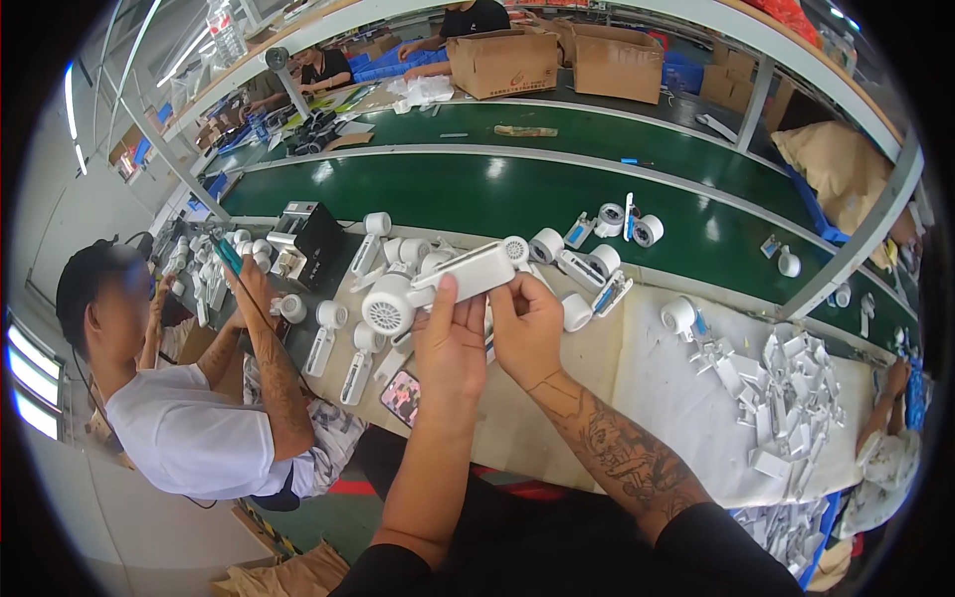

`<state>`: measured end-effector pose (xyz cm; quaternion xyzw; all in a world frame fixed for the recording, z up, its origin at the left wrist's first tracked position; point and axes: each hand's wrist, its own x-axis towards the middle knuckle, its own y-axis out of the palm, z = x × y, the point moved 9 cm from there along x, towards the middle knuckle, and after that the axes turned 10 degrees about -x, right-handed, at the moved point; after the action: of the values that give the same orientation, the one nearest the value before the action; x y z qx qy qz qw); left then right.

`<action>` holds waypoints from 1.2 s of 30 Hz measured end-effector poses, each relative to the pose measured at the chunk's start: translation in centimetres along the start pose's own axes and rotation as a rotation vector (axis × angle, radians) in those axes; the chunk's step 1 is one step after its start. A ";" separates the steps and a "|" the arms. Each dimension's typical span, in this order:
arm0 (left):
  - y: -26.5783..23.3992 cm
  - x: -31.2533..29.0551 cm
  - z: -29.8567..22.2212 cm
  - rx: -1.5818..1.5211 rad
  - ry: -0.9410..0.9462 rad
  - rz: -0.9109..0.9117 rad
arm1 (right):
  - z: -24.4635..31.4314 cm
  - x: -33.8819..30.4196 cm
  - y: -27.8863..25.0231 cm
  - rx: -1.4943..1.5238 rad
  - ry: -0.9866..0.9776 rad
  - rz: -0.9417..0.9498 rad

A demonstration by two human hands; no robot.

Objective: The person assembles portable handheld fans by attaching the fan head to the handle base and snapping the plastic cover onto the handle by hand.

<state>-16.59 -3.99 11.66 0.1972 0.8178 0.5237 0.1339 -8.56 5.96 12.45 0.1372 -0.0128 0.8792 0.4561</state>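
Over the near side of the table I hold a white handheld fan. Its round, grilled head points left and its long handle tilts up to the right. My left hand is closed around the fan from below, thumb along the handle. The fingers of my right hand are curled and pinch at the handle's right end; the fingertips are partly hidden. Behind the fan lie several more white fan bodies, and on the right some fans with exposed inner parts. A phone with a patterned screen lies beside my left wrist.
A heap of white plastic shells covers the right of the table. The green conveyor belt runs behind, with cardboard boxes beyond it. At left, a person holds a teal tool near a black box-shaped device. A metal post rises at right.
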 end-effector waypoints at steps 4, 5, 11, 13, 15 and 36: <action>0.0 0.7 -0.6 -0.010 0.038 -0.009 | 2.8 -0.8 -0.1 -0.321 -0.316 -0.047; -0.4 1.3 -0.7 -0.033 0.022 -0.001 | 3.7 -1.3 0.4 -0.367 -0.364 -0.021; -0.3 0.2 -0.4 0.074 0.082 0.053 | -0.5 -1.2 0.9 -0.137 -0.077 0.043; -0.1 -1.3 0.7 0.090 0.026 0.030 | -1.0 -1.0 -0.3 -0.064 -0.032 0.003; 0.3 -2.0 0.9 0.116 0.013 0.079 | -1.2 -1.3 -0.8 -0.126 -0.081 -0.014; -2.0 -1.1 7.7 0.094 -0.405 -0.084 | 1.1 0.0 -2.5 -0.561 -0.478 -0.040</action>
<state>-12.73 0.92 6.68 0.2701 0.8052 0.4288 0.3079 -6.31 7.25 13.31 0.2085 -0.3570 0.7754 0.4773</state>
